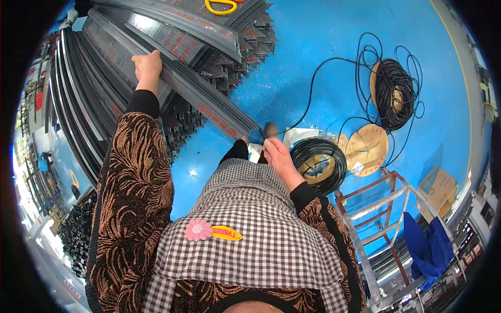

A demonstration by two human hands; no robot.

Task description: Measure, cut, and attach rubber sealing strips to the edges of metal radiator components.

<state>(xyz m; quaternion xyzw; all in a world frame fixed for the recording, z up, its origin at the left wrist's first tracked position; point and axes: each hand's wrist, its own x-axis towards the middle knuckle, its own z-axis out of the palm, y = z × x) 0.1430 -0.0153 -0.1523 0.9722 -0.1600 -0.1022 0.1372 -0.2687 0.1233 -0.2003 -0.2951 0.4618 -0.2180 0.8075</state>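
A long dark grey metal profile (201,94) with clear film and red print slants from the upper left down toward my front. My left hand (148,68) is closed on its edge, partway along. At the profile's near end my right hand (279,159) is closed in a pinch. A thin black rubber strip (312,88) runs from the floor coils to this end, beside my right fingertips. The fingers hide exactly how the strip meets the profile. Underneath and to the left lie stacks of similar dark profiles (91,78).
Yellow-handled scissors (222,10) lie on the stack at the top. To the right, coiled black strip (399,96), a second coil (321,164) and a cardboard disc (367,149) rest on the blue floor. A metal frame (383,208), blue cloth (430,253) and cardboard box (438,190) stand lower right.
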